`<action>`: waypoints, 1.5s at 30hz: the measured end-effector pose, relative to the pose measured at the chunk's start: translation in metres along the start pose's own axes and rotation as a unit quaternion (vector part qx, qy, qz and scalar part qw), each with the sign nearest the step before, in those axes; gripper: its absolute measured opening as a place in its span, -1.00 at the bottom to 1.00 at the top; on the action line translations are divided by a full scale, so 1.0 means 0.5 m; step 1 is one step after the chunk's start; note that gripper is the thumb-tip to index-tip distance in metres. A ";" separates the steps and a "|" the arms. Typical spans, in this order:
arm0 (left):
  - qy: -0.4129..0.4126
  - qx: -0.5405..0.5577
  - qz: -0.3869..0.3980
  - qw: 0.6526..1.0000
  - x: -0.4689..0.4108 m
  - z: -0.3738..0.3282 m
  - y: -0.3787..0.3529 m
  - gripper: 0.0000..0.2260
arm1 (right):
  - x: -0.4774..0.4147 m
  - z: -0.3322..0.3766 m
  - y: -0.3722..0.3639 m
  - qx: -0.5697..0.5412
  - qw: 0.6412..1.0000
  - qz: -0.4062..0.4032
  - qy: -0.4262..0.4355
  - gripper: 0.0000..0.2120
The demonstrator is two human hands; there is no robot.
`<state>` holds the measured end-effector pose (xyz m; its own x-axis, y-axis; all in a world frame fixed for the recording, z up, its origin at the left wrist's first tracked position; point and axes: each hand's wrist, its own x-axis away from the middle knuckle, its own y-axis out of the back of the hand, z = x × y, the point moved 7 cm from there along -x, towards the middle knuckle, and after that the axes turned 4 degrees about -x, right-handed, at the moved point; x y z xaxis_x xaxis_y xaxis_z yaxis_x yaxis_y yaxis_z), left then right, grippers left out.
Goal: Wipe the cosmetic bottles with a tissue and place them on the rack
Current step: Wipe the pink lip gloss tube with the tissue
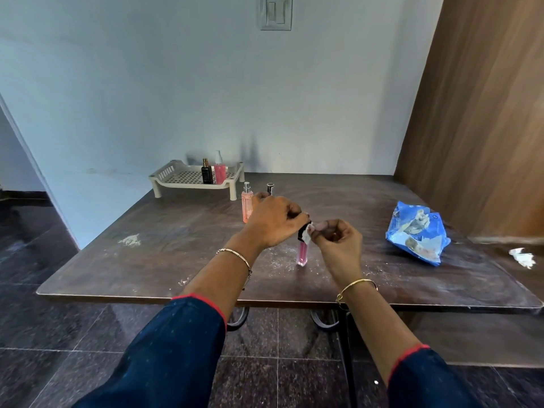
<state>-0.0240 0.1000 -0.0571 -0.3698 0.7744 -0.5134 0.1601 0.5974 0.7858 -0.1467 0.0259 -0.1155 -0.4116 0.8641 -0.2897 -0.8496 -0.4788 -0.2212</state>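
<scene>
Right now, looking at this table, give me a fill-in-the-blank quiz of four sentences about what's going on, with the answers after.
1. The rack already holds ____ bottles.
2. The right hand pinches a white ____ against the pink tube.
3. The left hand grips the tube by its black ____.
4. The plastic packet on the right of the table is ____ in colour.

Missing words: two; tissue; cap; blue.
</scene>
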 end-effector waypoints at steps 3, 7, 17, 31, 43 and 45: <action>0.007 0.006 0.009 1.000 0.001 0.003 -0.002 -0.68 | 0.002 -0.007 -0.001 -0.005 1.000 -0.008 -0.006 -0.82; 0.002 -0.001 0.010 1.000 -0.002 -0.001 -0.002 -0.71 | 0.022 -0.067 0.007 0.078 0.994 0.038 -0.064 -0.78; 0.018 0.013 0.009 1.000 -0.002 -0.008 0.000 -0.80 | 0.010 -0.043 0.004 0.157 0.988 -0.002 0.003 -0.77; 0.010 0.141 0.099 0.985 0.003 0.015 -0.012 -0.86 | 0.015 -0.062 0.006 0.347 0.933 0.091 -0.037 -0.84; 0.013 0.105 0.057 0.993 0.016 0.009 -0.007 -0.93 | 0.010 0.004 0.032 -0.027 0.998 0.032 -0.046 -0.84; 0.004 0.084 0.031 0.996 0.019 -0.002 -0.007 -0.89 | 0.011 0.011 0.026 -0.029 0.999 0.015 -0.023 -0.83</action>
<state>-0.0290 0.1052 -0.0642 -0.3612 0.8096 -0.4628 0.3327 0.5755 0.7471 -0.1619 0.0252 -0.1150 -0.4522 0.8551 -0.2538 -0.8168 -0.5113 -0.2672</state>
